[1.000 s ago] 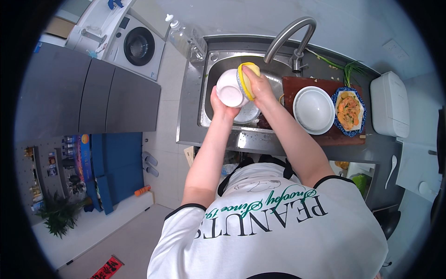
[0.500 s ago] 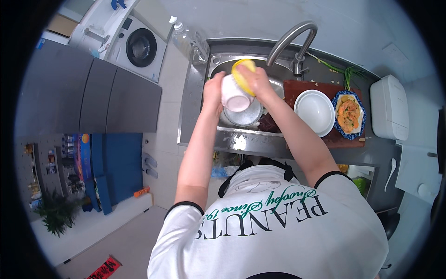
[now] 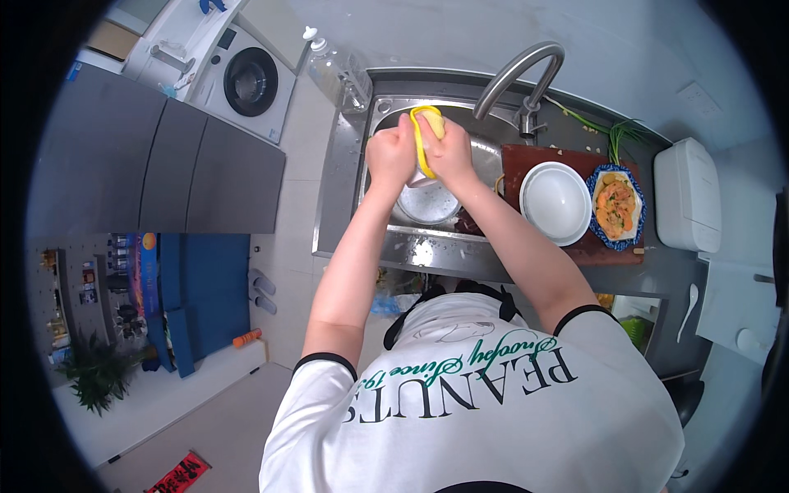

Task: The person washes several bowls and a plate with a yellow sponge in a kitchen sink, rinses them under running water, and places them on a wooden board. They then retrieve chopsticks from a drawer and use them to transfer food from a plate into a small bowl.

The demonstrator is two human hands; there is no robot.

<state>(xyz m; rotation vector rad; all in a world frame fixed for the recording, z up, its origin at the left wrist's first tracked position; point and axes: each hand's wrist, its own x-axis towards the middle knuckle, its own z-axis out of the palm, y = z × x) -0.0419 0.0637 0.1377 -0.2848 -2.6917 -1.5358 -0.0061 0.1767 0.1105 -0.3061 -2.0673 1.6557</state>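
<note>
Bowl [image 3: 420, 177], whitish, mostly hidden between left grip [image 3: 389, 156] and right grip [image 3: 452, 154], over the sink [image 3: 491, 152]. Left grip curled around the bowl's left side; right grip closed on a yellow sponge [image 3: 433, 123], held against the bowl. Just nearer than both grips, a round shiny thing [image 3: 429, 210] in the sink. Beyond and right of right grip, a curved tap [image 3: 499, 78]. Farther right, on the desk [image 3: 329, 222], a brown board [image 3: 514, 164] under stacked white bowls [image 3: 555, 205]; next, a blue-edged dish [image 3: 598, 177] of food. Beyond left grip, leftward, a clear bottle [image 3: 355, 89].
</note>
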